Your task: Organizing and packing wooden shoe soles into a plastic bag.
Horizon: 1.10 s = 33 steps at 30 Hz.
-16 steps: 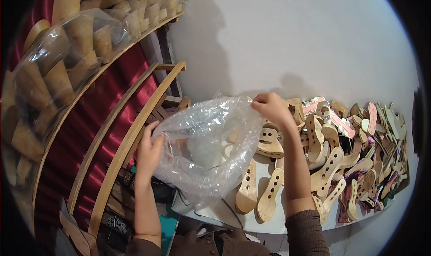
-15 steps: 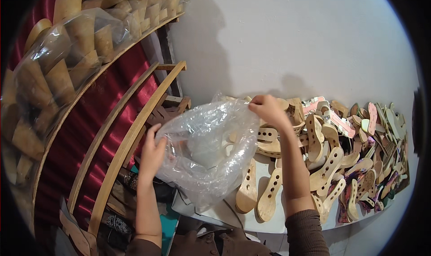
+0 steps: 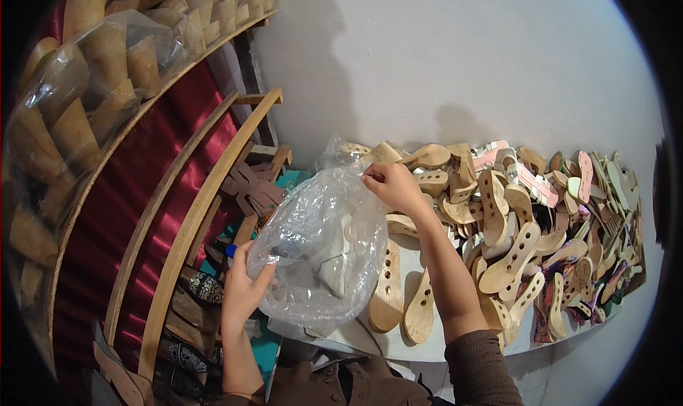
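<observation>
A clear plastic bag [image 3: 306,292] hangs between my hands with its crinkled mouth spread wide. My left hand [image 3: 244,286] grips its left edge, thumb toward the inside and fingers behind. At the upper right edge, my right hand [image 3: 393,185] pinches the film between thumb and fingertips. A whitish object [image 3: 336,264] shows through the plastic; I cannot tell whether it lies inside the bag or behind it. Just right of the bag, two wooden sole shapes with holes, one a pale wooden sole [image 3: 385,292], lie on the white table [image 3: 356,345].
Many wooden soles and sandal parts [image 3: 509,264] are heaped across the table toward the right, against a pale wall [image 3: 441,57]. On my left stands a wooden rack [image 3: 192,192] with red cloth behind it. Bagged wooden wedges [image 3: 110,57] fill its top shelf; shoes [image 3: 188,352] sit lower.
Both hands keep hold of the bag. My right hand has moved left and slightly down, narrowing the bag's mouth. The view has shifted a little, and the whitish object shows more clearly.
</observation>
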Each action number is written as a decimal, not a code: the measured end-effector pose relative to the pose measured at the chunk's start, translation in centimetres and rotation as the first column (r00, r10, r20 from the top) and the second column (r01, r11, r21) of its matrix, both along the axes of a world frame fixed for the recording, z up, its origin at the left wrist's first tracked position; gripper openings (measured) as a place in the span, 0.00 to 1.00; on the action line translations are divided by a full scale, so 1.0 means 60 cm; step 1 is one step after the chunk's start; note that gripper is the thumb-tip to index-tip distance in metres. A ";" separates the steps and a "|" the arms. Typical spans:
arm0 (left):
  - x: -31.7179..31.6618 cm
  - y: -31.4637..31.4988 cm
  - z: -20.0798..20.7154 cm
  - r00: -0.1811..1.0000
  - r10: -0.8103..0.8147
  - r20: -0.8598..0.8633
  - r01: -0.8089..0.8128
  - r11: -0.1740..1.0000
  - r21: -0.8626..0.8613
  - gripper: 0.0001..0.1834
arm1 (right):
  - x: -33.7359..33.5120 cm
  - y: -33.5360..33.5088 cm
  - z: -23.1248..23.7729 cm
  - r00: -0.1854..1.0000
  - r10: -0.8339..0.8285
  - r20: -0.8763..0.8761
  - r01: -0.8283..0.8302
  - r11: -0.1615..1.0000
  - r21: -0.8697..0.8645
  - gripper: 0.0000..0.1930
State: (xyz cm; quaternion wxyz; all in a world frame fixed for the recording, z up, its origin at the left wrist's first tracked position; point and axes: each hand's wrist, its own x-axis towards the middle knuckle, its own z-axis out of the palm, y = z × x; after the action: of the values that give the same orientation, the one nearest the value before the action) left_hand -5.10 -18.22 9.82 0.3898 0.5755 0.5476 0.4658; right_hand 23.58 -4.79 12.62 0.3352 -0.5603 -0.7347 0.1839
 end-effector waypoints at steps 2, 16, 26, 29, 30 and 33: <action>-0.010 0.009 -0.018 0.960 0.052 -0.275 0.012 0.974 0.225 0.29 | -0.005 0.011 -0.027 0.999 -0.032 0.021 0.031 0.998 0.049 0.12; 0.026 0.070 -0.066 0.879 0.216 -0.426 -0.148 0.971 0.189 0.20 | 0.101 -0.131 -0.285 0.836 -0.306 -0.456 0.142 0.923 -0.358 0.36; 0.042 0.085 -0.062 0.881 0.209 -0.425 -0.126 0.968 0.215 0.19 | 0.075 -0.229 -0.350 0.543 -0.632 -0.554 -0.214 0.533 -0.818 0.53; 0.042 0.083 -0.071 0.888 0.201 -0.414 -0.119 0.969 0.215 0.18 | 0.077 -0.225 -0.359 0.485 -0.673 -0.559 -0.240 0.512 -0.824 0.52; 0.040 0.082 -0.075 0.893 0.197 -0.405 -0.118 0.970 0.210 0.18 | 0.076 -0.226 -0.364 0.483 -0.672 -0.562 -0.241 0.515 -0.823 0.52; 0.034 0.076 -0.081 0.908 0.184 -0.376 -0.131 0.978 0.162 0.18 | 0.073 -0.232 -0.390 0.402 -0.695 -0.596 -0.317 0.505 -0.803 0.50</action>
State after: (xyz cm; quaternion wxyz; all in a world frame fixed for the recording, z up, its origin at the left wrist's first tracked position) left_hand -3.07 -13.65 4.94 0.1953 0.6350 0.6265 0.4076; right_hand 27.99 -18.69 -10.76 0.3766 -0.5491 -0.1626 0.7282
